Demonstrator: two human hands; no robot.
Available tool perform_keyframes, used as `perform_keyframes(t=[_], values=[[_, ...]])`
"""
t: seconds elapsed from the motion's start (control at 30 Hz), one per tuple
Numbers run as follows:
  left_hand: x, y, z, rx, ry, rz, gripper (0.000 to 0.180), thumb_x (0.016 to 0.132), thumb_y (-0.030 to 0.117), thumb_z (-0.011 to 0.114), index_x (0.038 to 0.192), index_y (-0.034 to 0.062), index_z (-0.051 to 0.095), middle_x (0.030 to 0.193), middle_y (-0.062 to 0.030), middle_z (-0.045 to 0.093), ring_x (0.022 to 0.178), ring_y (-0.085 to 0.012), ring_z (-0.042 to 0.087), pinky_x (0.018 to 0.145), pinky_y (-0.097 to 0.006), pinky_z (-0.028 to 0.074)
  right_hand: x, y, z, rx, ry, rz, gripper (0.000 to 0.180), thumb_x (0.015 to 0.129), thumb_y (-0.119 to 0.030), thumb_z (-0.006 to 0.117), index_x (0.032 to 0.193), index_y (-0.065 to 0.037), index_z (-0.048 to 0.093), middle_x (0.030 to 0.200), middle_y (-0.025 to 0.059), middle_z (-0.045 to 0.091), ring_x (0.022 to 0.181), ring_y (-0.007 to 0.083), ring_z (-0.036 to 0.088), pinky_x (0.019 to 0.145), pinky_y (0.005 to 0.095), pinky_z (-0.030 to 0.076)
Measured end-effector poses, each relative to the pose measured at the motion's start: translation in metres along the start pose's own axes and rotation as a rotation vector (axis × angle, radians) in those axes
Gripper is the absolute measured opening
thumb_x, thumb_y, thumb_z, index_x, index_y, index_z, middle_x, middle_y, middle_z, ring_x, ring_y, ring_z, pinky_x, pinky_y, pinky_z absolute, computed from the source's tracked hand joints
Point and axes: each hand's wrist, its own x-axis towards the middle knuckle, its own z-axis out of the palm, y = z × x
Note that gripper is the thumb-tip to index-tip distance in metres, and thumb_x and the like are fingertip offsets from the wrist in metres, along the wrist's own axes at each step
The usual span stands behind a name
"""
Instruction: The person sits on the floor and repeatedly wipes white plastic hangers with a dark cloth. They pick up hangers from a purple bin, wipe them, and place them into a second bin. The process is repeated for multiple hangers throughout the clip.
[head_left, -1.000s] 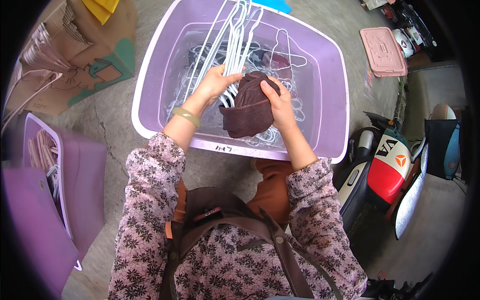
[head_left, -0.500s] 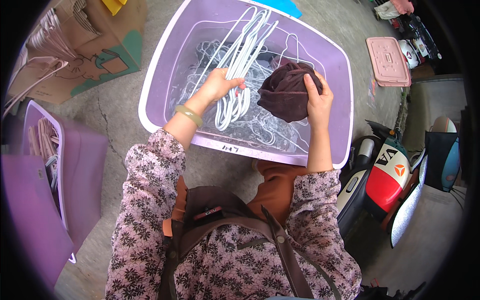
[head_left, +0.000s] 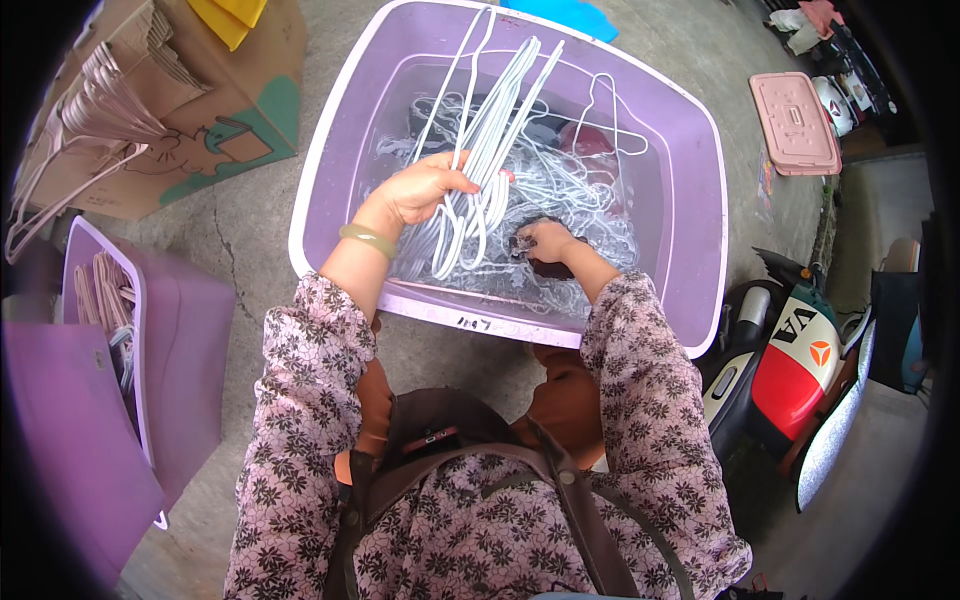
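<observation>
A large purple tub with a white rim stands in front of me, holding water and a tangle of white wire hangers. My left hand is closed around a bundle of white hangers, held tilted above the water. To its right, my right hand grips a dark brown cloth low in the tub, partly in the water. Its fingertips are partly hidden by the cloth and splashing. One loose hanger sticks up near the tub's far right side.
At far left is a cardboard box with pinkish hangers hung over it. Below it stands a purple bin holding more hangers. On the right are a red and white scooter and a pink lid. Blue plastic lies beyond the tub.
My right hand has lowered the cloth from above the tub into the water, moving left and nearer. The left hand still holds the hanger bundle, which has fanned out slightly.
</observation>
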Motion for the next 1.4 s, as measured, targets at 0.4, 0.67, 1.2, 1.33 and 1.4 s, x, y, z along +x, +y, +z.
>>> perform_keyframes(t=[0.4, 0.67, 1.2, 1.33, 1.4], values=[[0.018, -0.016, 0.008, 0.019, 0.255, 0.022, 0.049, 0.095, 0.046, 0.042, 0.123, 0.0077, 0.052, 0.123, -0.004, 0.052, 0.114, -0.0112, 0.046, 0.101, -0.029, 0.034, -0.085, -0.11, -0.151, 0.439, 0.706, -0.599, 0.043, 0.068, -0.004, 0.071, 0.109, -0.015, 0.065, 0.106, 0.0088, 0.053, 0.103, 0.0286, 0.049, 0.091, 0.0376, 0.039], [0.004, -0.001, 0.027, -0.064, 0.262, -0.005, 0.086, 0.082, 0.077, 0.025, 0.116, 0.0026, 0.055, 0.104, -0.0119, 0.06, 0.094, -0.0195, 0.06, 0.082, -0.03, 0.05, -0.064, -0.141, -0.157, 0.055, 0.708, -0.568, 0.042, 0.067, -0.003, 0.067, 0.103, -0.027, 0.068, 0.104, 0.0028, 0.053, 0.096, 0.0256, 0.051, 0.079, 0.0343, 0.047], [-0.004, -0.007, 0.056, 0.537, 0.147, -0.087, 0.04, 0.085, 0.026, 0.067, 0.114, 0.0007, 0.053, 0.093, -0.002, 0.058, 0.086, -0.0087, 0.052, 0.077, -0.026, 0.045, -0.068, -0.138, -0.211, 0.091, 1.075, -0.145, 0.031, 0.073, -0.019, 0.068, 0.103, -0.023, 0.062, 0.09, 0.0039, 0.054, 0.09, 0.0253, 0.057, 0.071, 0.0383, 0.048], [0.002, -0.01, 0.037, 0.414, 0.241, -0.004, 0.036, 0.088, 0.022, 0.063, 0.115, -0.0002, 0.054, 0.102, -0.0027, 0.06, 0.087, -0.008, 0.052, 0.076, -0.025, 0.044, -0.054, -0.134, -0.226, -0.047, 1.204, -0.114, 0.032, 0.075, -0.022, 0.068, 0.106, -0.023, 0.061, 0.09, 0.0054, 0.055, 0.09, 0.0274, 0.057, 0.07, 0.0412, 0.049], [-0.004, -0.002, 0.039, 0.442, 0.336, -0.021, 0.029, 0.089, 0.021, 0.06, 0.108, -0.0017, 0.058, 0.096, -0.0074, 0.063, 0.084, -0.0105, 0.057, 0.073, -0.027, 0.046, -0.042, -0.12, -0.23, 0.073, 1.277, 0.01, 0.029, 0.078, -0.025, 0.066, 0.106, -0.022, 0.06, 0.091, 0.0076, 0.057, 0.091, 0.0301, 0.058, 0.071, 0.0436, 0.048]])
